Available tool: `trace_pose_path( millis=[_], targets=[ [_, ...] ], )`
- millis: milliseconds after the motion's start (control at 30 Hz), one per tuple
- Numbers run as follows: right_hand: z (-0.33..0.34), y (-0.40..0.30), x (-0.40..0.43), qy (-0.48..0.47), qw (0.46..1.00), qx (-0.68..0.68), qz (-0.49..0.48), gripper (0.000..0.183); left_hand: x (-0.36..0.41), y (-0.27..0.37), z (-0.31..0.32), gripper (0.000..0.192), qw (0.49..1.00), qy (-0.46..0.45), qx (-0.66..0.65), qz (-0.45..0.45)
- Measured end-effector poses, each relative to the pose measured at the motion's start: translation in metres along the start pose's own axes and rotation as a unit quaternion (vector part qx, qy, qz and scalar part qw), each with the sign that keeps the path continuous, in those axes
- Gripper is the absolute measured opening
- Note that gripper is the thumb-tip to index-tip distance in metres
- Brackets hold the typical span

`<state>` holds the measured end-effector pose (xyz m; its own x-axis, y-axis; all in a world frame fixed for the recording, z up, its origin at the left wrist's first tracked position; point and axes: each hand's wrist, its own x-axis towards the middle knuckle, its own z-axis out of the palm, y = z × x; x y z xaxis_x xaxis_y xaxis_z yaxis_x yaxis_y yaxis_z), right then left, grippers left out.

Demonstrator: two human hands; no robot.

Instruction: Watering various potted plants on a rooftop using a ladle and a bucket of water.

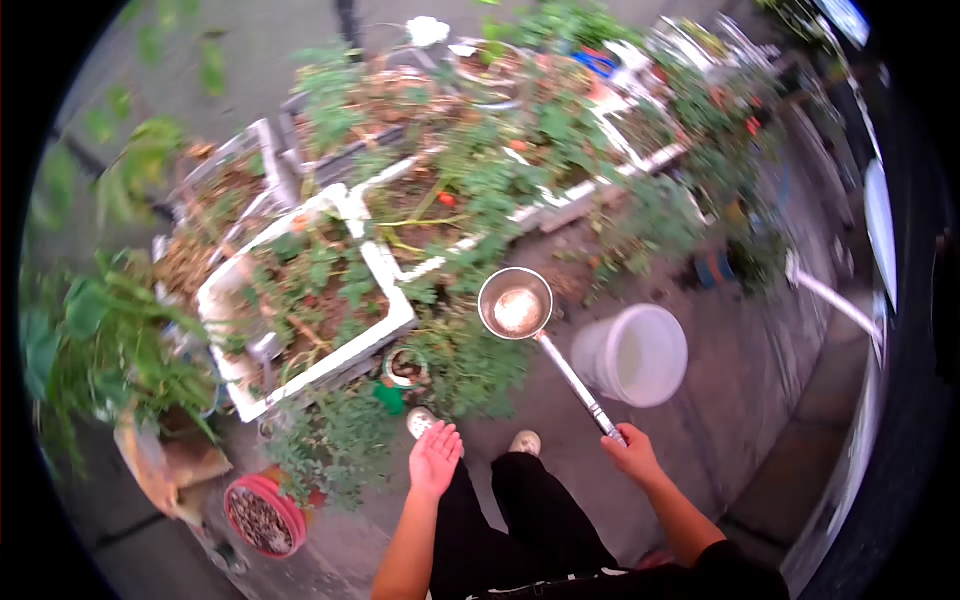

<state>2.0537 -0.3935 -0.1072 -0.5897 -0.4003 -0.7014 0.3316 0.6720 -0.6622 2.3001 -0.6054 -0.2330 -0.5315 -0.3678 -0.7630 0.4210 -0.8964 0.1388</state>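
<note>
My right hand point(631, 453) grips the handle end of a long-handled metal ladle point(517, 304). The ladle's round bowl points away from me, over the edge of the greenery, and a bright patch shows inside it; whether that is water or reflection I cannot tell. Palm up and holding nothing, my left hand point(436, 459) hovers above my shoe with its fingers extended. To the right of the ladle's handle stands a white plastic bucket point(645, 356), its inside pale; any liquid in it is hard to make out.
White foam planter boxes point(341, 367) with leafy plants and a few red fruits point(448, 199) stretch across the front. A small round pot point(406, 367) sits near my feet. At the left are a red bucket point(262, 517) of dark, chunky material and a torn sack point(161, 469).
</note>
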Motion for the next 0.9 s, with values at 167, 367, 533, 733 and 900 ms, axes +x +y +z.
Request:
trace_pose_path(
  millis=[167, 367, 533, 733, 900],
  targets=[
    [-0.089, 0.136, -0.026, 0.232, 0.972, -0.043, 0.005, 0.025, 0.004, -0.082, 0.045, 0.036, 0.991, -0.007, 0.097, -0.088],
    [-0.16, 0.19, 0.082, 0.317, 0.914, -0.243, 0.074, 0.03, 0.007, -0.147, 0.069, 0.035, 0.975, 0.002, 0.177, -0.137],
    [-0.176, 0.204, 0.202, 0.246, 0.89, -0.347, 0.168, 0.025, 0.005, -0.144, 0.051, 0.034, 0.975, 0.037, 0.194, -0.105],
    [-0.173, 0.21, 0.269, 0.211, 0.875, -0.393, 0.186, 0.025, -0.005, -0.124, 0.029, 0.034, 0.978, 0.089, 0.185, -0.044],
    [-0.148, 0.22, 0.318, 0.155, 0.906, -0.343, 0.193, 0.028, -0.015, -0.121, 0.015, 0.033, 0.976, 0.132, 0.173, -0.01]
  ],
)
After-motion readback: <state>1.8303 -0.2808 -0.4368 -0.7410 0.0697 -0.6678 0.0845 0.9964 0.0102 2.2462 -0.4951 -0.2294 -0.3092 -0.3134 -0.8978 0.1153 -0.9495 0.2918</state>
